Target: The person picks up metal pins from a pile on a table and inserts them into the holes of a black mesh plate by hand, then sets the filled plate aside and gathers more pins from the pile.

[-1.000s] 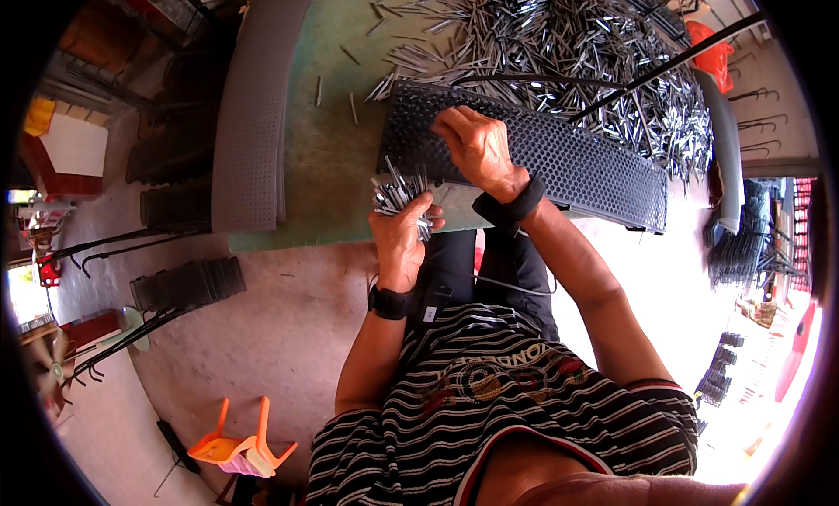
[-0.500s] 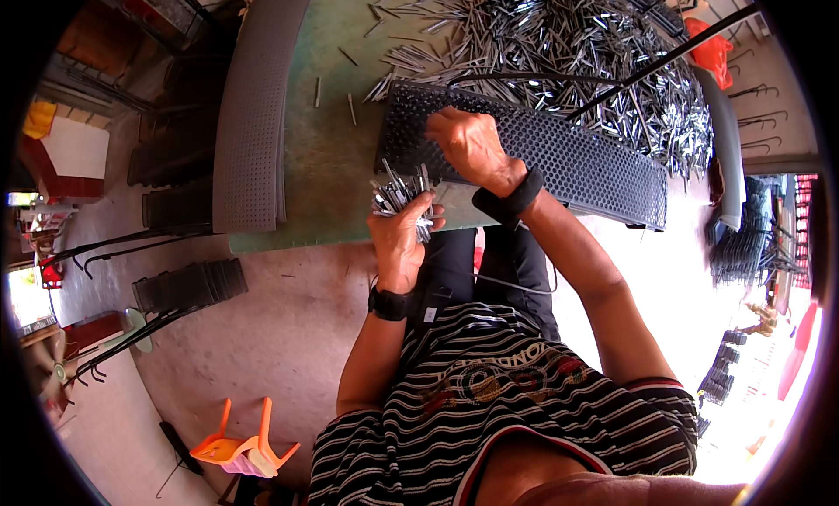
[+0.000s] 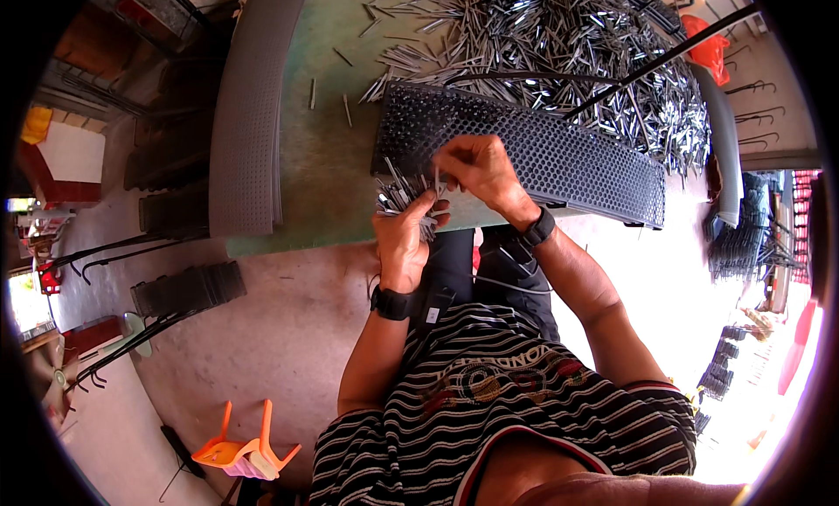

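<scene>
My left hand [image 3: 404,239] is closed round a loose bundle of short, thin metal pieces [image 3: 398,194], their ends poking out above the thumb. Just right of the bundle, my right hand [image 3: 488,174] pinches one slim metal piece [image 3: 438,177] between thumb and fingertips. Beyond both hands a black panel full of round holes [image 3: 568,161] lies slantwise along the near edge of the green table [image 3: 319,178]. Some holes at its left end look darker or filled, but I cannot tell with what. A large heap of similar metal pieces [image 3: 603,69] spreads behind the panel.
Grey perforated sheets [image 3: 247,130] are stacked at the table's left. A dark rod [image 3: 669,60] crosses above the heap, and a red plastic bag [image 3: 706,47] is at the far right. Dark panels [image 3: 188,287] and an orange stool [image 3: 249,449] stand on the floor to the left.
My right hand has come back from over the panel's left end to the bundle and now pinches a metal piece there. The left hand keeps its hold on the bundle.
</scene>
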Action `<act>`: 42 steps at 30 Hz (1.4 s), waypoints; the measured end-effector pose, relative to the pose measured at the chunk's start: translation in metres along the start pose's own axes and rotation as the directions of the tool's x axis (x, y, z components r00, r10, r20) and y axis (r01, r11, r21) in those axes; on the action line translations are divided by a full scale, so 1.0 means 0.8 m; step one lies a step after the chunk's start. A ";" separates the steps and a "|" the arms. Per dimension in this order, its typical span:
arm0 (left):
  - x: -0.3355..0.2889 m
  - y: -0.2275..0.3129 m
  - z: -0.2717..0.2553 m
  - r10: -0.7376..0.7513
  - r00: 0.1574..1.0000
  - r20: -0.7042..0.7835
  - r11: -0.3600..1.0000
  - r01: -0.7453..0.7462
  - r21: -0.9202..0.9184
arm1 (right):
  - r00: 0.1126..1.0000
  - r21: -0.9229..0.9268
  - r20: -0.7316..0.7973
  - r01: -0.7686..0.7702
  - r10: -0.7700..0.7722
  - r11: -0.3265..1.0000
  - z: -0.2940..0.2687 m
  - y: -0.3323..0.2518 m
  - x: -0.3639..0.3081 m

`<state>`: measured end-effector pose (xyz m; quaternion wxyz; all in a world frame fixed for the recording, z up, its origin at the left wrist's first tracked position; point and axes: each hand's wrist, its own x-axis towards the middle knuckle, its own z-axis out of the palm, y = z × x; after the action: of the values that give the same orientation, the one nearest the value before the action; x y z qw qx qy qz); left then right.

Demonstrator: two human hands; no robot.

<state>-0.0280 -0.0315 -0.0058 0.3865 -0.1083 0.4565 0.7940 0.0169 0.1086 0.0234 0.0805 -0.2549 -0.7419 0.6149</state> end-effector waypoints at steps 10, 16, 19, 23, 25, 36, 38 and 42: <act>0.001 0.002 -0.010 0.023 0.999 -0.046 0.999 -0.022 0.024 | 0.832 -0.216 -0.344 0.381 -0.436 0.899 0.028 0.014 0.026; 0.005 0.000 -0.019 0.046 0.997 -0.064 0.998 -0.044 0.033 | 0.754 -0.521 -0.180 0.472 -0.632 0.711 0.025 0.031 0.034; 0.006 0.000 -0.021 0.018 0.996 -0.086 1.000 -0.017 0.018 | 0.684 -0.696 -0.023 0.513 -0.729 0.503 0.019 0.019 0.033; 0.005 0.002 -0.019 0.024 0.997 -0.080 1.000 -0.023 0.014 | 0.768 -0.748 0.036 0.445 -0.639 0.492 0.012 0.011 0.034; 0.004 0.003 -0.018 0.025 0.997 -0.072 1.000 -0.025 0.005 | 0.797 -0.730 0.048 0.439 -0.602 0.523 0.010 0.007 0.036; 0.004 -0.001 -0.014 0.027 0.998 -0.054 1.000 -0.026 0.004 | 0.726 -0.672 0.057 0.536 -0.686 0.511 0.006 0.015 0.038; 0.004 -0.002 -0.016 0.023 0.998 -0.064 1.000 -0.022 0.018 | 0.741 -0.709 0.106 0.524 -0.664 0.472 0.005 0.018 0.039; 0.003 0.001 -0.012 0.017 0.998 -0.068 0.999 -0.014 0.046 | 0.765 -0.728 0.125 0.504 -0.632 0.465 0.003 0.020 0.043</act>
<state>-0.0319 -0.0385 -0.0117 0.3671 -0.1230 0.4882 0.7822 -0.0090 0.1249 0.0012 0.2328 -0.0517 -0.9538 0.1830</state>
